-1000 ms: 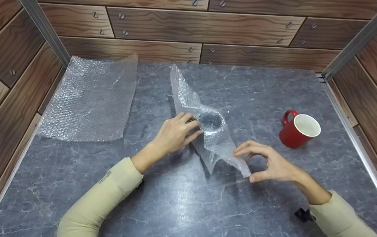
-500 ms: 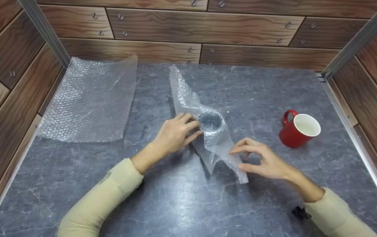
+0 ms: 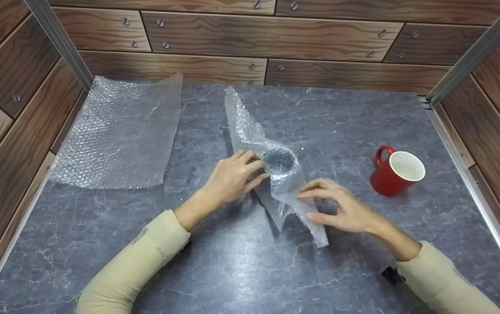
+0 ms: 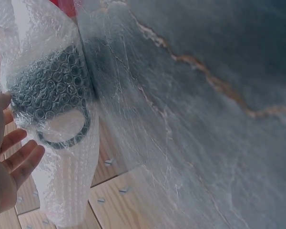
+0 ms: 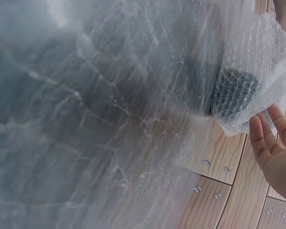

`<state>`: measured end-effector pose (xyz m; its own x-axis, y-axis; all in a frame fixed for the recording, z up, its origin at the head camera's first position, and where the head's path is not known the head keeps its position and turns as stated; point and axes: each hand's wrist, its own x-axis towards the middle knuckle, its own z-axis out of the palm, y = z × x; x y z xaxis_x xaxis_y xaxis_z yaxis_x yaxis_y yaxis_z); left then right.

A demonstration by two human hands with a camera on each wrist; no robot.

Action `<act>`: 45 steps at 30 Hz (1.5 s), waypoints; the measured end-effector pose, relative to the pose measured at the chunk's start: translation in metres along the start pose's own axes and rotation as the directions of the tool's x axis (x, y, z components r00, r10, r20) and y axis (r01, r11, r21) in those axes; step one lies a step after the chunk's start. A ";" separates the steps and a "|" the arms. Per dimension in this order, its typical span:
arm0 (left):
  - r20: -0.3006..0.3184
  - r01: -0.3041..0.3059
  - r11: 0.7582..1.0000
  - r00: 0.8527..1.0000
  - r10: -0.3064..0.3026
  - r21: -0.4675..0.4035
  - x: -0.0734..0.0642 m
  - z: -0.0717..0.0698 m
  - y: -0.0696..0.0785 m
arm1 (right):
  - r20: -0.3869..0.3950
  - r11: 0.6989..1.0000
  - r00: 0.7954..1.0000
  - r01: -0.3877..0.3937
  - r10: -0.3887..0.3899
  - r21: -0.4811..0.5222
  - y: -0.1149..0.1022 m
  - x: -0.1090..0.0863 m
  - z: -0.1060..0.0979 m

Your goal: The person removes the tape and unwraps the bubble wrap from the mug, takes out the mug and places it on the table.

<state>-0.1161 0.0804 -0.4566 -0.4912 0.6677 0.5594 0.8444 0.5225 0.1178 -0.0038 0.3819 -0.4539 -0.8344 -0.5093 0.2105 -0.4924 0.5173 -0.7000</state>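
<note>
Mid-table stands a dark mug inside a sheet of bubble wrap; its looped handle shows through the plastic in the left wrist view. The sheet sticks out in one flap behind and others toward the front. My left hand rests against the mug's left side, thumb touching the wrap and fingers loosely extended. On the right, my right hand touches the front-right flap with its fingertips, thumb and fingers spread apart. Folds of plastic partly hide the mug.
A second sheet of bubble wrap lies flat at the table's back left. To the right stands a red mug, white inside, handle toward the back left. Wood-patterned panels and metal posts enclose the grey marbled table.
My right hand has slid left along the front-right flap, from its tip toward the wrapped mug. The flap's end has swung toward the front. My left hand stays in place.
</note>
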 end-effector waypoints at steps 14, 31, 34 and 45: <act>0.004 -0.002 1.000 1.000 0.002 0.009 0.000 0.000 0.000 | 0.063 0.997 0.997 -0.050 0.054 -0.062 0.000 0.003 0.006; -0.005 -0.005 1.000 1.000 0.005 0.019 0.001 -0.001 0.001 | 0.103 0.986 0.993 -0.046 0.063 -0.161 0.004 0.002 0.014; -0.003 -0.004 1.000 1.000 0.005 0.016 0.001 -0.001 0.000 | 0.106 0.984 0.992 -0.046 0.065 -0.172 0.003 0.003 0.015; -0.020 -0.006 1.000 1.000 0.006 0.007 0.000 0.001 0.000 | 0.127 0.984 0.989 -0.048 0.071 -0.174 0.006 0.008 0.019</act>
<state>-0.1163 0.0806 -0.4575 -0.4817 0.6601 0.5764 0.8458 0.5223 0.1087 -0.0082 0.3675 -0.4693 -0.8289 -0.5547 0.0721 -0.4874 0.6528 -0.5799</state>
